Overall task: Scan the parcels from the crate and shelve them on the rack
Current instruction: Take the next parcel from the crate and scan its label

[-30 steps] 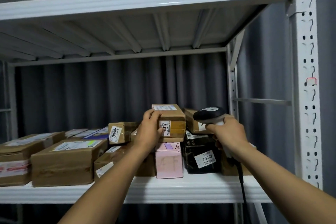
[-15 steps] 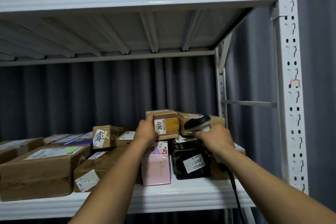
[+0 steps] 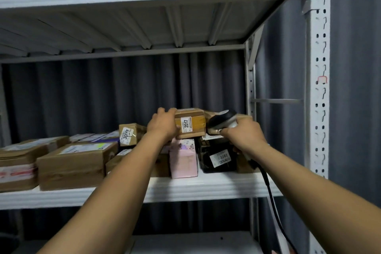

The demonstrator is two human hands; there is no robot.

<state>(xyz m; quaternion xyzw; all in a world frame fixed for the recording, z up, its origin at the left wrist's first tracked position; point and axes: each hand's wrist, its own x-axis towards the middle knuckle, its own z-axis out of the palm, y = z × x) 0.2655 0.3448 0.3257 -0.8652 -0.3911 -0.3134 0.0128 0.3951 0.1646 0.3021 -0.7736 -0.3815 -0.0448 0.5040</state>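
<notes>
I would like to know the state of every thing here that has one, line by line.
2017 parcel: gripped at its left end, on or just above the pink box.
left hand: grips the 2017 parcel.
scanner: held, head beside the parcel, cable hanging down.
right hand: grips the scanner.
pink box: upright on the shelf.
black box: on the shelf, label facing out.

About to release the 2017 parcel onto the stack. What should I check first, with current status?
1. Left hand grips the 2017 parcel: ok.
2. Parcel seated fully on the pink box and black parcel: cannot tell.
3. 2017 label faces outward, readable: ok.
4. Right hand holds the scanner: ok.
5. Scanner head clear of the parcel's right end: cannot tell, very close.
6. Cable clear of the shelf front edge: cannot tell; it crosses it in view.
</notes>
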